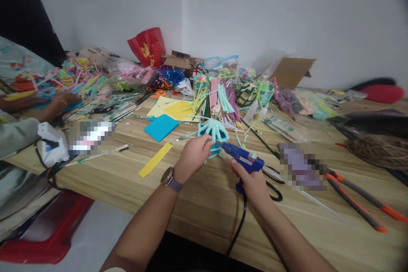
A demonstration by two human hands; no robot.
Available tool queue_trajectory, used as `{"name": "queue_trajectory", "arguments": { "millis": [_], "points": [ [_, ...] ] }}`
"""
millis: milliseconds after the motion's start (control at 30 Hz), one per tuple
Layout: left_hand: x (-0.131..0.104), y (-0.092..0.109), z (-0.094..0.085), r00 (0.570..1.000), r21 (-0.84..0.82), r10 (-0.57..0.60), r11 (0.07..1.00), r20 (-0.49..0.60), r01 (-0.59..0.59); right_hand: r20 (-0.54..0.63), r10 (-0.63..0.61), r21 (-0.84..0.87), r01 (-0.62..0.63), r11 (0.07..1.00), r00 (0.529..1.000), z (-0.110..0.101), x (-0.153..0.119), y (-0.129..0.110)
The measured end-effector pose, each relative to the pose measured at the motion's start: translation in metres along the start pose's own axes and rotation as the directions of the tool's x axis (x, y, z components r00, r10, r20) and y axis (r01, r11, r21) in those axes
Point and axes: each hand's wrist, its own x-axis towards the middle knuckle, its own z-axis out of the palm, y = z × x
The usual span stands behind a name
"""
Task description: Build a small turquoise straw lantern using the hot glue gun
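Observation:
My right hand [253, 185] is wrapped round the handle of a blue glue gun [242, 157]. A clear glue stick [288, 182] juts from the gun's back end, and its nozzle points left. The nozzle tip meets a small craft piece [214, 129] of light-turquoise fuzzy strips over blue card, or comes very near it; I cannot tell which. My left hand [200, 151], with a watch at the wrist, pinches the craft piece at its left front side. The fingertips partly cover the piece. Black-handled scissors [274, 187] lie just behind the gun.
Orange-and-grey pliers [357, 199] lie to the right. A yellow strip [156, 160] and blue card [161, 127] are on the left. Bundled pipe cleaners [223, 97] are heaped behind. Another person's hand [62, 102] works at far left, near a white power strip [52, 142].

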Motion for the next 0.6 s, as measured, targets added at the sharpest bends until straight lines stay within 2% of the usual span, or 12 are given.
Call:
{"name": "queue_trajectory", "arguments": {
  "millis": [400, 600],
  "points": [
    [0.0001, -0.0023, 0.0017, 1.000, -0.025, 0.000, 1.000, -0.014, 0.000, 0.012, -0.008, -0.061, 0.009, 0.998, 1.000, -0.0017, -0.0003, -0.0001],
    [0.0002, -0.0030, 0.0024, 1.000, -0.044, -0.013, 0.999, -0.012, 0.012, -0.021, -0.031, -0.065, 0.030, 0.997, 0.999, -0.0016, -0.0010, -0.0011]
  ]
}}
